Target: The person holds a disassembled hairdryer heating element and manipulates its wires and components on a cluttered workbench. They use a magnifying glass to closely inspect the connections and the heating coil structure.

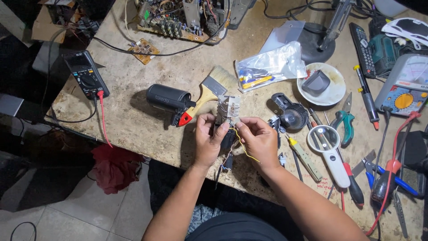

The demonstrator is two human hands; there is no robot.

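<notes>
My left hand (207,141) and my right hand (259,142) hold a small electronic part (228,110) between them near the bench's front edge. It has a pale, ribbed circuit piece on top and a dark body below. My left thumb and fingers grip the dark body. The fingertips of my right hand pinch at its thin wires, and a yellow wire (244,146) curls down across my right palm. Further thin wires hang below the part.
On the worn bench (133,93) lie a black cylinder with a red tip (168,99), a paintbrush (214,85), a multimeter (85,75), a plastic bag of parts (269,66), a white dish (327,85), a magnifier (327,147), pliers (344,121), screwdrivers and circuit boards (178,20).
</notes>
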